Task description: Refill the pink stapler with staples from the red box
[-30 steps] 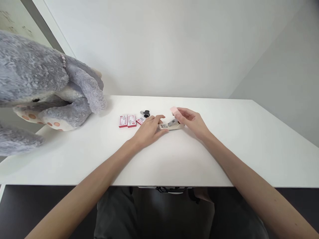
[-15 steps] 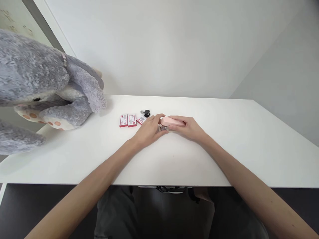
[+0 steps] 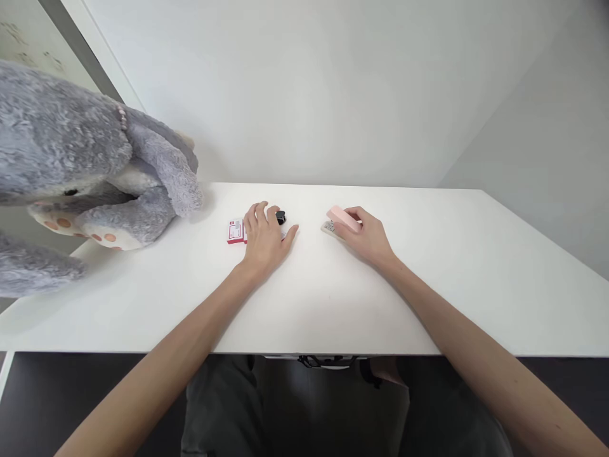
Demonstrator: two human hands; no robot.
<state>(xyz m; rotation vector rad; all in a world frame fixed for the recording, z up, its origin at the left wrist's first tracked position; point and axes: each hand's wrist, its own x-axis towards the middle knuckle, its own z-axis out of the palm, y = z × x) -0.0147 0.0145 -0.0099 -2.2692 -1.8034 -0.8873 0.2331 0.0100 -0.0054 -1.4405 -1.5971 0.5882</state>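
Note:
My right hand (image 3: 368, 236) grips a pink stapler (image 3: 343, 218), fingers behind it and thumb in front. The stapler's pale base (image 3: 328, 226) shows below the pink top at its left end. To the left, my left hand (image 3: 263, 236) is open with its fingers spread, above the small red-and-white boxes. One red-and-white box (image 3: 235, 231) shows beside the fingers; the others are mostly hidden under the hand. Just past the index finger lies a small black object (image 3: 280, 217), partly covered.
A large grey plush toy (image 3: 109, 158) sits at the left end of the white table (image 3: 304, 311). Behind the table stands a pale wall (image 3: 323, 95). The table's front edge runs just above my legs.
My left hand has let go of the stapler and moved left over the boxes, its fingers spreading. My right hand has shifted slightly right and away from me, still holding the stapler.

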